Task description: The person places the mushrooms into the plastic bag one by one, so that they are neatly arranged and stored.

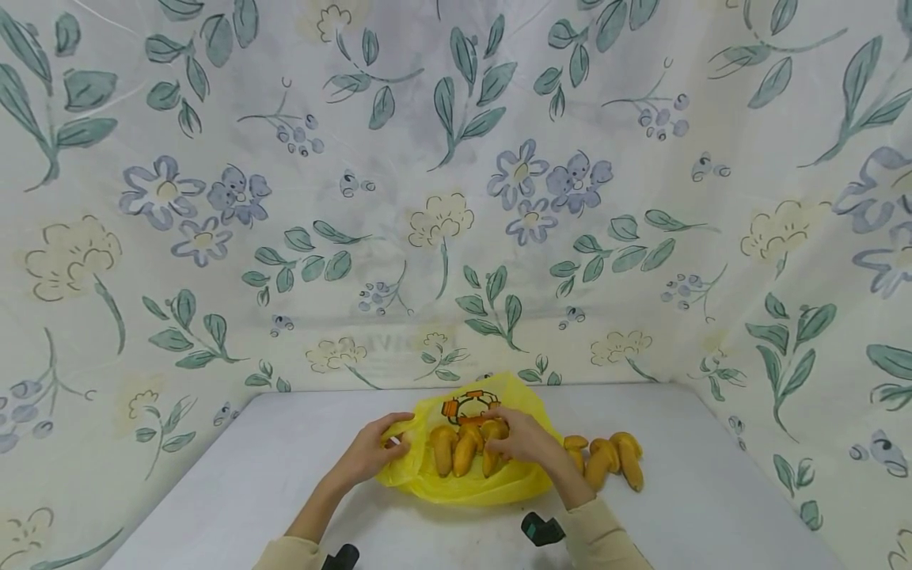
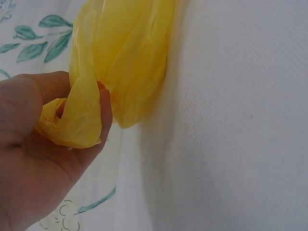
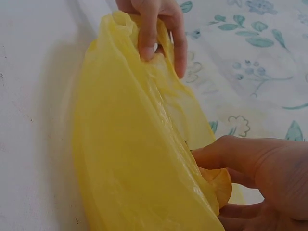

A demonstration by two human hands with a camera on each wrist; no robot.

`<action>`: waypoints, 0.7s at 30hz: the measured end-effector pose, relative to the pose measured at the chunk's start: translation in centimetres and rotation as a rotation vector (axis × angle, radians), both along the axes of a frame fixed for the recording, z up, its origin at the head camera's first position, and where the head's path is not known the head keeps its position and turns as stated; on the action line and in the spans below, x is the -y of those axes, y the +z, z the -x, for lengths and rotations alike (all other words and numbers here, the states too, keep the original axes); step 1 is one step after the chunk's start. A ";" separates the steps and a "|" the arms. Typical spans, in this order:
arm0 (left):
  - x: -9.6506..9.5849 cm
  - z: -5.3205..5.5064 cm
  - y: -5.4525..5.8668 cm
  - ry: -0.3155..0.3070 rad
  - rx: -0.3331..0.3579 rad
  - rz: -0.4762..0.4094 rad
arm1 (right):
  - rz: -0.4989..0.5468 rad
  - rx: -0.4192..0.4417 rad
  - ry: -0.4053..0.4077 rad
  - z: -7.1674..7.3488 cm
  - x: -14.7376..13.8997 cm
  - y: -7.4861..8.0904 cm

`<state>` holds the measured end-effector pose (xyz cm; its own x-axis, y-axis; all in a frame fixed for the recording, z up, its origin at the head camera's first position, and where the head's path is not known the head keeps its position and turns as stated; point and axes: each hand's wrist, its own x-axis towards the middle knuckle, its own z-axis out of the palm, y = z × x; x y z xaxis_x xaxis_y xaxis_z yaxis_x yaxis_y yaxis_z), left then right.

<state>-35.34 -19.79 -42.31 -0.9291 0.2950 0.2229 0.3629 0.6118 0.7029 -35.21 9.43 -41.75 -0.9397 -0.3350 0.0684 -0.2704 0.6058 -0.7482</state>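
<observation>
A thin yellow plastic bag [image 1: 499, 491] with an orange and black print lies spread on the table. My left hand [image 1: 373, 450] grips its left edge; in the left wrist view crumpled film [image 2: 79, 120] sits between thumb and fingers. Two brownish-yellow mushrooms [image 1: 466, 451] show side by side against the film, stems toward me. Beside them, at the bag's right side, my right hand [image 1: 523, 435] holds a third mushroom [image 1: 492, 461]. Its rounded cap [image 3: 220, 185] shows between thumb and fingers in the right wrist view, partly behind the bag's film.
Three more mushrooms [image 1: 602, 461] lie on the white table [image 1: 684, 475] just right of the bag, partly behind my right forearm. A floral cloth [image 1: 399, 301] hangs behind the table and along both sides. Dark devices [image 1: 543, 529] sit near both wrists.
</observation>
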 end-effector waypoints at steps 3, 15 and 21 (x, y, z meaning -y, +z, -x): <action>0.0 0.0 0.0 0.005 0.002 0.002 | -0.005 0.002 0.004 0.0 0.0 -0.1; 0.0 0.1 -0.1 0.005 0.002 0.004 | -0.005 0.018 0.002 0.1 0.0 -0.4; -0.1 0.1 -0.3 0.030 0.014 0.000 | -0.003 0.025 -0.010 0.0 -0.1 -0.3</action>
